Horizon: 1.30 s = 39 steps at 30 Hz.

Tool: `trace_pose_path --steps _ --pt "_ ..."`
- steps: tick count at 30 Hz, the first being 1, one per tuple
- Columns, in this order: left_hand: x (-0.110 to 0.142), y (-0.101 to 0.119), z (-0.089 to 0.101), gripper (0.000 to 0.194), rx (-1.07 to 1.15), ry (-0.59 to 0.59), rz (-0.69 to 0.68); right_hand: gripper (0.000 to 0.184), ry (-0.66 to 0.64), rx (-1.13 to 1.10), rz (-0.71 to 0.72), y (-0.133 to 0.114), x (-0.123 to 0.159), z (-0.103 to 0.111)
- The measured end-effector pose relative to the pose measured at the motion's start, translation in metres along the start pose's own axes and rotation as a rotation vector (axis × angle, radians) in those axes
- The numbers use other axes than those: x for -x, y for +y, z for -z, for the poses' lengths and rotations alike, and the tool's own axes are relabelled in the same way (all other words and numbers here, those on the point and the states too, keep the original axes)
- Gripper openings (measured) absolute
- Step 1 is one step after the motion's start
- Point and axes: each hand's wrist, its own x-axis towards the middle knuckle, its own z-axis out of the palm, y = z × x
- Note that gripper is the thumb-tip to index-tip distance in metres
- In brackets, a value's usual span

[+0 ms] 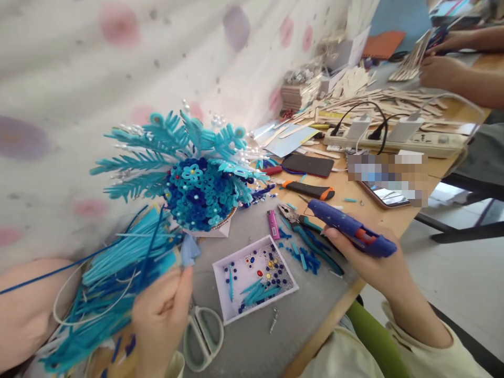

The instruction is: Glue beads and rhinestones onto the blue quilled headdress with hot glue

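Note:
My left hand (165, 304) pinches a small light-blue piece (189, 251), like folded fabric or a tassel, between thumb and finger. In my right hand (372, 270) is a blue glue gun (346, 226), its nozzle pointing left toward the bouquet. This bouquet (197, 191) of blue pipe-cleaner flowers, with turquoise leaf sprays and white beads, stands just beyond my left hand. Between my hands lies a white tray (218, 289) of blue, red and gold beads and turquoise strips. Scissors (202, 338) rest near my left wrist. Pliers (311, 239) lie beneath the glue gun.
Blue pipe cleaners (118, 268) are heaped on the left. A pink lighter (273, 224), a knife (309, 189), phones and a power strip (397, 142) occupy the table. Wooden sticks (374, 102) pile up behind. Another person's hands (444, 71) work at the upper right.

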Motion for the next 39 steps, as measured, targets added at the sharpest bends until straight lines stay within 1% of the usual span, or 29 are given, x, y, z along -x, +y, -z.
trace_pose_path --steps 2,5,6,8,10,11,13,16,18,22,25,28,32,35,39 --pt "0.003 0.002 -0.002 0.051 -0.009 0.046 -0.044 0.014 -0.055 -0.006 0.032 0.003 0.004 -0.002" --pt "0.002 0.001 -0.003 0.051 -0.011 0.046 -0.042 0.016 -0.16 -0.041 0.059 0.004 0.005 -0.006" --pt "0.001 -0.001 -0.003 0.046 -0.005 0.033 -0.028 0.016 -0.186 -0.055 0.068 0.004 0.004 -0.008" --pt "-0.001 -0.003 -0.005 0.027 -0.034 -0.012 -0.028 0.015 -0.22 -0.066 0.089 0.002 0.004 -0.011" --pt "-0.003 -0.004 -0.011 0.009 -0.164 -0.072 -0.093 0.014 -0.227 -0.062 0.11 0.002 0.004 -0.014" --pt "-0.002 -0.005 -0.015 0.008 -0.251 -0.103 -0.135 0.013 -0.227 -0.06 0.118 0.002 0.005 -0.015" --pt "0.0 -0.005 -0.025 0.013 -0.407 -0.187 -0.174 0.01 -0.227 -0.065 0.138 0.004 0.006 -0.016" --pt "0.004 -0.004 -0.04 0.015 -0.531 -0.345 -0.144 0.007 -0.259 -0.092 0.166 0.006 0.006 -0.016" --pt "0.006 -0.002 -0.049 0.016 -0.598 -0.42 -0.116 0.007 -0.295 -0.118 0.19 0.005 0.005 -0.016" --pt "0.005 0.001 -0.063 0.017 -0.705 -0.487 -0.044 0.01 -0.352 -0.142 0.223 0.001 0.002 -0.018" --pt "0.003 0.004 -0.07 0.02 -0.742 -0.515 -0.032 0.01 -0.364 -0.151 0.229 -0.002 0.003 -0.022" --pt "0.003 0.005 -0.07 0.022 -0.737 -0.526 -0.058 0.007 -0.358 -0.148 0.244 -0.002 0.006 -0.026" --pt "0.005 0.003 -0.06 0.019 -0.738 -0.526 -0.072 0.007 -0.377 -0.15 0.211 -0.003 0.007 -0.025" --pt "0.007 0.002 -0.054 0.021 -0.73 -0.524 -0.036 0.009 -0.374 -0.141 0.229 -0.006 0.006 -0.021" --pt "0.007 0.007 -0.058 0.024 -0.721 -0.522 0.039 0.01 -0.372 -0.109 0.243 -0.005 0.007 -0.02"
